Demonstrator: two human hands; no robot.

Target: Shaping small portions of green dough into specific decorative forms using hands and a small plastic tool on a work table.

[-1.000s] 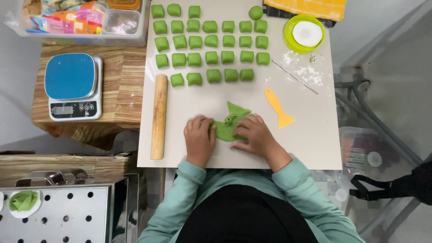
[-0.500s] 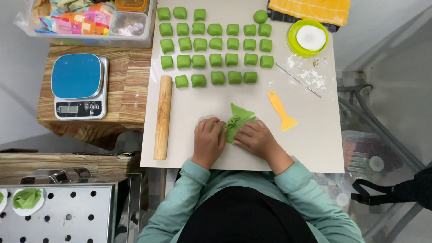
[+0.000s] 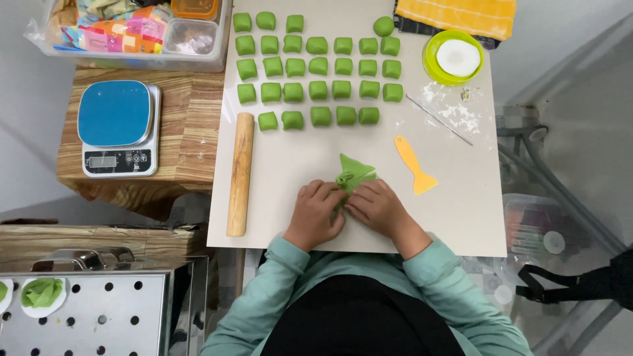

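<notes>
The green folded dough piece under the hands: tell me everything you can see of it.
The green folded dough piece looks soft, thin and matte, pleated into folds with a pointed flap at its far end. It lies on the pale work board, below the rows of dough blocks. The left hand and right hand pinch its near end, hiding that part.

The green dough piece [image 3: 355,175], rolled thin and gathered into soft pleats with one pointed corner sticking out on its far side, lies flat on the pale table at its near middle, its near edge pinched under the fingertips of both hands.
</notes>
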